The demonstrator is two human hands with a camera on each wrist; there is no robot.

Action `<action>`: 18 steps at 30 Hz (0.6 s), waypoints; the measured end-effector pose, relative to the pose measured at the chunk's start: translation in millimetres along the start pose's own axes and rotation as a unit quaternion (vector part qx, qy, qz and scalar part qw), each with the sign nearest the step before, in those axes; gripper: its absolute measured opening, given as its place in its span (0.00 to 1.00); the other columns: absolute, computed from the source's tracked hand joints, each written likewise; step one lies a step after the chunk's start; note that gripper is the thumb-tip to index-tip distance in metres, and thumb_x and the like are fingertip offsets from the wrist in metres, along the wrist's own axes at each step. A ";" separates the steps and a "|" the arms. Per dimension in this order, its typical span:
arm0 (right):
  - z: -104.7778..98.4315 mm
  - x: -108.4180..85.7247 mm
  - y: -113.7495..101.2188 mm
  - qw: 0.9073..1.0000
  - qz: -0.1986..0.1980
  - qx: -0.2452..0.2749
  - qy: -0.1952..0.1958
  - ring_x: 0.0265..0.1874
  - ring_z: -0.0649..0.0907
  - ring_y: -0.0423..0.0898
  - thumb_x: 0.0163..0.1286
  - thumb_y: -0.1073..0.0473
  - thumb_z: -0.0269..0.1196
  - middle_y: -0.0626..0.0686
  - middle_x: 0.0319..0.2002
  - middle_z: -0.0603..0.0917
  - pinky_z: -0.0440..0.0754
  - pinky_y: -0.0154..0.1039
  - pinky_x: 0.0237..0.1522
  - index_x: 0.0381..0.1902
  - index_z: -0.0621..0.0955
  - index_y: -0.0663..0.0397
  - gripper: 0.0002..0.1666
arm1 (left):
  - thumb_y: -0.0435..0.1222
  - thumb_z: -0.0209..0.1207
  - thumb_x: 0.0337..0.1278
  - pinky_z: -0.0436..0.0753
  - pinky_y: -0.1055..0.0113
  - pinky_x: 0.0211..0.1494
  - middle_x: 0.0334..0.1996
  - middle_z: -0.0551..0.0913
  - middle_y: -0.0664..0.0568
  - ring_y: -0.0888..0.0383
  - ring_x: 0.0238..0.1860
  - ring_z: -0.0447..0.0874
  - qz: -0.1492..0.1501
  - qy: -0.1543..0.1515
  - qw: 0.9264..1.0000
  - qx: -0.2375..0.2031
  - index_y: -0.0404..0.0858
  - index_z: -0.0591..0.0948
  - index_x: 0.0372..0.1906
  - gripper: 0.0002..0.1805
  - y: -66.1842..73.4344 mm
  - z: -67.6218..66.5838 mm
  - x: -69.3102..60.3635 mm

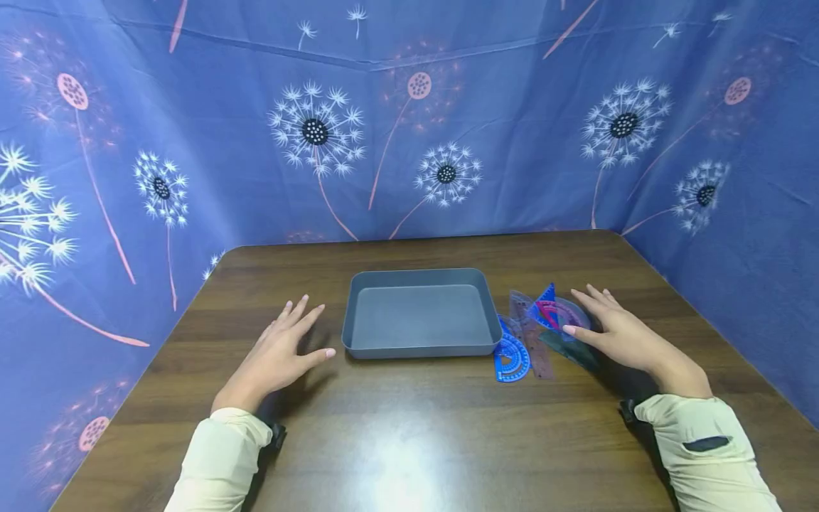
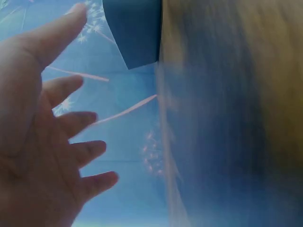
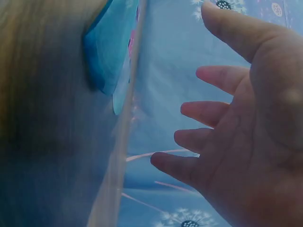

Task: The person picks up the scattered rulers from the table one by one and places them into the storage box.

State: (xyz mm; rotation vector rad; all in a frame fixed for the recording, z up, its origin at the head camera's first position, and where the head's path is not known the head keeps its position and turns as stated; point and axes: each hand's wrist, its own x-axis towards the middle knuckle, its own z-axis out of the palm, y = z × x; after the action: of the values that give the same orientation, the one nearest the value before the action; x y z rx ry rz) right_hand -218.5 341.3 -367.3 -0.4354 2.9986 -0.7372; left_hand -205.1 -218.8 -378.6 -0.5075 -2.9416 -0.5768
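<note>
Hands point(image 1: 275, 361) point(image 1: 630, 341) apart; gray tray point(image 1: 419, 316) between

"Was there any lettering or number you could read?"
"None. The blue protractor point(image 1: 514, 348) bore pale marks round its curve, but they were too small to make out."
"What about the reddish ruler point(image 1: 537, 347) just beside it?"
"It showed a few faint marks, and those were illegible too."
"And the blue triangle point(image 1: 546, 295)?"
"Whatever its edges carried was too tiny. The wrist views gave nothing legible either."
</note>
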 end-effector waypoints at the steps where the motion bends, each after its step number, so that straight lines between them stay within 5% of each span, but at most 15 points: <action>1: 0.8 0.7 -1.8 1.000 -0.002 -0.001 0.003 0.73 0.40 0.76 0.72 0.39 0.60 0.76 0.75 0.45 0.43 0.78 0.66 0.77 0.56 0.66 0.51 | 0.61 0.61 0.60 0.50 0.31 0.72 0.79 0.50 0.45 0.36 0.78 0.44 0.008 0.010 1.000 0.003 0.46 0.61 0.78 0.46 0.3 -0.2 0.4; 5: 5.4 3.8 -12.3 1.000 -0.010 0.002 0.007 0.73 0.43 0.76 0.71 0.39 0.61 0.75 0.75 0.48 0.46 0.77 0.65 0.76 0.59 0.65 0.50 | 0.63 0.59 0.60 0.55 0.30 0.70 0.79 0.55 0.51 0.38 0.76 0.53 0.043 0.037 0.998 0.016 0.48 0.63 0.77 0.44 5.3 -2.5 5.3; 9: 4.7 11.2 -25.5 0.999 -0.037 0.003 0.023 0.74 0.47 0.74 0.71 0.41 0.63 0.73 0.75 0.52 0.49 0.76 0.66 0.75 0.62 0.64 0.47 | 0.61 0.60 0.61 0.62 0.33 0.68 0.78 0.56 0.55 0.39 0.73 0.62 0.078 0.042 0.996 0.017 0.48 0.64 0.77 0.43 15.5 -11.6 26.4; 14: 2.3 24.6 -41.4 0.997 -0.076 -0.005 0.032 0.73 0.54 0.72 0.71 0.44 0.64 0.70 0.75 0.57 0.56 0.73 0.66 0.74 0.64 0.64 0.44 | 0.53 0.63 0.63 0.67 0.41 0.69 0.76 0.60 0.57 0.37 0.66 0.71 0.111 0.028 0.993 0.020 0.48 0.68 0.74 0.37 23.2 -18.7 62.3; 18: 7.9 35.9 -48.5 0.995 -0.092 -0.030 0.025 0.70 0.64 0.71 0.71 0.48 0.65 0.70 0.71 0.65 0.62 0.69 0.66 0.71 0.67 0.67 0.40 | 0.48 0.65 0.63 0.72 0.43 0.66 0.74 0.66 0.52 0.41 0.57 0.80 0.116 0.000 0.992 0.043 0.44 0.74 0.70 0.32 22.5 -14.5 77.8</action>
State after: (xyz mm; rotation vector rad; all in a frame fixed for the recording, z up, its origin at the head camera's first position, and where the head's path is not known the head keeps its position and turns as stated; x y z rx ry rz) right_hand -239.5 286.7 -350.6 -0.7141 3.0635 -0.6788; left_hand -270.1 -181.1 -344.8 -0.8231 -2.8357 -0.4202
